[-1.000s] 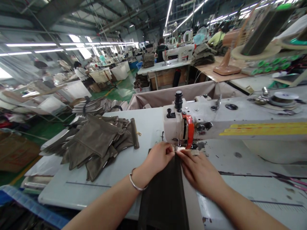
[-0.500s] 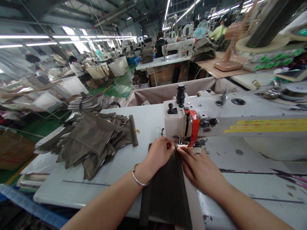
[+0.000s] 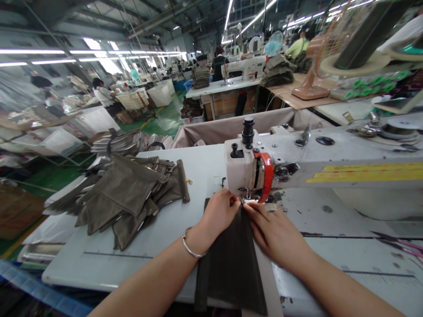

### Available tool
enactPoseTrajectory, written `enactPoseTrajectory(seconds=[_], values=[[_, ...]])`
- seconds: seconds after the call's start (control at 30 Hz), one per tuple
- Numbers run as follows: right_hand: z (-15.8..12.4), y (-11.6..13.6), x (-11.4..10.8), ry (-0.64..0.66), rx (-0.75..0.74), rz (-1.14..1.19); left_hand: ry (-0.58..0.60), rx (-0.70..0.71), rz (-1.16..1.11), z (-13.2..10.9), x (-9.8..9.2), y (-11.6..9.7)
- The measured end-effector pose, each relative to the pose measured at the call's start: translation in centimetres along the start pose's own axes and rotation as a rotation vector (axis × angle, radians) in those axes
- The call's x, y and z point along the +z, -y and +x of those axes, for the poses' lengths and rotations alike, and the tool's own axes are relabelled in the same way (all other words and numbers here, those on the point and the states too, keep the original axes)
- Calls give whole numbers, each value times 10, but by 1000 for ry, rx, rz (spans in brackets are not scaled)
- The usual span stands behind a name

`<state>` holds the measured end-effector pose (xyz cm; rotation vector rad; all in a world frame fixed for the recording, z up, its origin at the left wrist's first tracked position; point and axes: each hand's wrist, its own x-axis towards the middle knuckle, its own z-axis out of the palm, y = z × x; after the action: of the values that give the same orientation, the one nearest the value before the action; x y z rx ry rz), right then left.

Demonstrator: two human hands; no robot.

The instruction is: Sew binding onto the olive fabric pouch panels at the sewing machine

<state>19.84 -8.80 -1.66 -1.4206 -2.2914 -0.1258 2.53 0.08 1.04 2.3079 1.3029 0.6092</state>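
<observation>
A dark olive fabric piece (image 3: 231, 264) lies on the white table (image 3: 185, 220), running from the front edge up under the needle of the sewing machine (image 3: 264, 169). My left hand (image 3: 220, 213), with a bangle on its wrist, pinches the cloth's top left edge just below the presser foot. My right hand (image 3: 274, 233) lies on the cloth's right side, its fingers pressed together on the fabric right at the needle. Both hands nearly touch each other there.
A pile of sewn olive pouches (image 3: 128, 198) lies at the left of the table. Scissors with pink handles (image 3: 399, 246) rest at the right. Behind stand a fabric-lined bin (image 3: 231, 125), other sewing stations and people at work (image 3: 218, 61).
Both hands stay at the needle holding the cloth. The view has shifted slightly, and the fabric seems to sit a little further up under the foot.
</observation>
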Motion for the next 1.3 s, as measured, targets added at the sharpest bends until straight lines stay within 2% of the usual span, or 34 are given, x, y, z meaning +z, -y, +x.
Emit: enactPoseTrajectory(seconds=[0.13, 0.23, 0.3, 0.4, 0.47, 0.83, 1.0, 1.13, 1.23, 1.3], values=[[-1, 0, -1, 11, -1, 9, -33, 0, 40, -1, 6, 1], [-2, 0, -2, 12, -9, 15, -46, 25, 56, -6, 2, -2], [-1, 0, -3, 6, -8, 19, -22, 123, 85, -13, -3, -5], [-1, 0, -3, -2, -5, 30, 74, 338, 174, -26, -9, -7], [-1, 0, -3, -3, -5, 38, 112, 414, 229, -32, -9, -6], [-3, -2, 1, 22, 8, 10, 109, 402, 305, -33, -3, -3], [-5, 4, -6, 36, 13, 9, 142, 396, 289, -38, -7, -6], [-32, 25, -16, 74, 15, 30, 219, 365, 231, -67, -21, -12], [-62, 41, -20, 38, -31, 87, 342, 440, 133, -105, -34, -20], [-77, 46, -22, 1, -47, 114, 358, 485, 110, -127, -40, -23]])
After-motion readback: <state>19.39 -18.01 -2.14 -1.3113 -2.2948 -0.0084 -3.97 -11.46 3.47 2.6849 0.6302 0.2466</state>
